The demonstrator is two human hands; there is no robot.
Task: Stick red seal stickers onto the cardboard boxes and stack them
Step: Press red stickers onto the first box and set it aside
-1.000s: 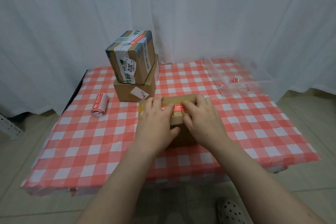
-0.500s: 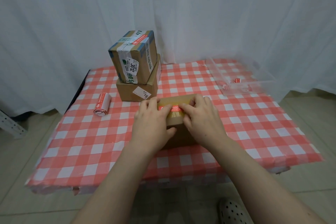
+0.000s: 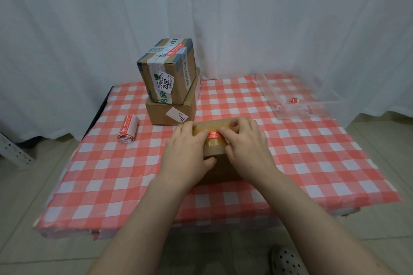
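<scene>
Cardboard box (image 3: 215,153) mid-tabletop (image 3: 111,174), just near of the two-box stack (image 3: 172,87). Left hand (image 3: 185,152) and right hand (image 3: 248,147) lie flat, pressing the red seal sticker (image 3: 213,135) on top. Best to smooth outward and firm down the ends.

White curtains (image 3: 89,29) behind, pale tiled floor (image 3: 33,250); table (image 3: 73,229) under red-and-white checked cloth (image 3: 107,174), perforated metal upright (image 3: 13,152) at left

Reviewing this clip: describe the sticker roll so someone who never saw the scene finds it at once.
Find the table with the red-and-white checked cloth. On its left part, just left of the two stacked cardboard boxes, the sticker roll lies alone on its side. It is the only white-and-red paper roll; its neighbours are brown boxes.
</scene>
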